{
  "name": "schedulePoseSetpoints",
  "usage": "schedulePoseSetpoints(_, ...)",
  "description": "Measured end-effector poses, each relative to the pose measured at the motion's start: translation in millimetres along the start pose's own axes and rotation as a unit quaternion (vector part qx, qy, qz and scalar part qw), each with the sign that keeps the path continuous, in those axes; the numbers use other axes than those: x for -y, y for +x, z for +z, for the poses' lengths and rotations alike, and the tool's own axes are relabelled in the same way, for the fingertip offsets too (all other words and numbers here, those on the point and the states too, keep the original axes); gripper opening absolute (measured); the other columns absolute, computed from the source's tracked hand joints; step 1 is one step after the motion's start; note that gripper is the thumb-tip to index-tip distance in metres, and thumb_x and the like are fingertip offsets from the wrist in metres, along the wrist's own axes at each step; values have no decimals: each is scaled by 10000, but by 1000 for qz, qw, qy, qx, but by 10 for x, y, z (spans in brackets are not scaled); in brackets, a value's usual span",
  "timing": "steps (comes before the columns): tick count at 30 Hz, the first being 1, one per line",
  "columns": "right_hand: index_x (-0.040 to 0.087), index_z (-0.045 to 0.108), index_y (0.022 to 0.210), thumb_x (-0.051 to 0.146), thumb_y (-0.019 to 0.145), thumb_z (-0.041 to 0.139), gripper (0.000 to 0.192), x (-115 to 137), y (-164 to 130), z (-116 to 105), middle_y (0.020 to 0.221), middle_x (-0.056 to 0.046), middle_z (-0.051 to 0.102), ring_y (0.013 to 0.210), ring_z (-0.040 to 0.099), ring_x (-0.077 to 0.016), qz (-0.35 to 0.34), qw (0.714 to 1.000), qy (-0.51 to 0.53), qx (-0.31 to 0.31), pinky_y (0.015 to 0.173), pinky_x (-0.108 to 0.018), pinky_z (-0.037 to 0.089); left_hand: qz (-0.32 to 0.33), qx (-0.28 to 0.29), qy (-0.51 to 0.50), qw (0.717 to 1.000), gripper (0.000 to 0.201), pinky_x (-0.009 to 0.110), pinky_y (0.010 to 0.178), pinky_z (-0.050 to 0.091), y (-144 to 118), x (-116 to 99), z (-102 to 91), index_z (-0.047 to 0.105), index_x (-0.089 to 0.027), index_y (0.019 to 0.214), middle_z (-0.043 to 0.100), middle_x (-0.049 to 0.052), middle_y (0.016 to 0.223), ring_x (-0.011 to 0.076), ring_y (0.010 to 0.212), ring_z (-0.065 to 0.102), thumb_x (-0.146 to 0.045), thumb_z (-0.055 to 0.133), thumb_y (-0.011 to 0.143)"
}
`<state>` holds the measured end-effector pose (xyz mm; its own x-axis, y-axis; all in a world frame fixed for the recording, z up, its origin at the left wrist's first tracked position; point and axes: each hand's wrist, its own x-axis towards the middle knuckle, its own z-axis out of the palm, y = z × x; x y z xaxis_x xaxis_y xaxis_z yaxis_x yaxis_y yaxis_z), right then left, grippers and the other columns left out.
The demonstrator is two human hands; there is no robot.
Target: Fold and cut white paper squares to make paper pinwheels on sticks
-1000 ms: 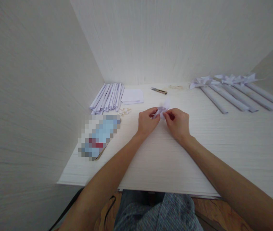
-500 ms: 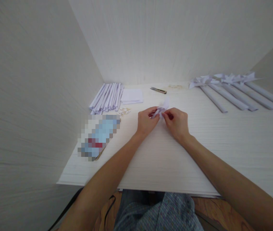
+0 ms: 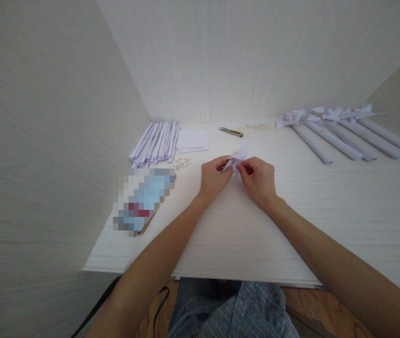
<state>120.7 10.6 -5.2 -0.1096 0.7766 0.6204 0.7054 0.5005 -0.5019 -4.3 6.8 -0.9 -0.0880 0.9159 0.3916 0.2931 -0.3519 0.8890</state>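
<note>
Between my hands, above the middle of the white table, is a paper pinwheel [image 3: 242, 152] of thin white paper with folded, curved blades. My left hand [image 3: 215, 176] has its fingers closed around the near left part of the paper. On the other side, my right hand [image 3: 259, 180] pinches the pinwheel near its centre with thumb and forefinger. The fingertips hide the middle of the paper, so I cannot make out any small part there.
Rolled paper sticks [image 3: 156, 143] lie at the left, beside stacked paper sheets [image 3: 193, 141]. Thread snips [image 3: 231, 132] lie behind my hands. Small pale pieces [image 3: 181, 163] sit near a blurred phone-like object [image 3: 147, 199]. Several finished pinwheels [image 3: 344, 134] on paper sticks rest at right. Walls enclose the table.
Both hands keep nearly the same grip on the pinwheel. The whole view has shifted very slightly; nothing was picked up or put down.
</note>
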Motion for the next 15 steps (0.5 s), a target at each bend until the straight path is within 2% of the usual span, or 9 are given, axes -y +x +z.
schedulePoseSetpoints(15,183,551,595,230,768,486,190,27,0,-20,588,-29,577,531,503,-145,4,1000,2,-7,548,-281,390,-10,8,9,1000,248,240,704,519,-8,-56,-15,673,-151,835,709,6,804,120,723,646,-50,530,660)
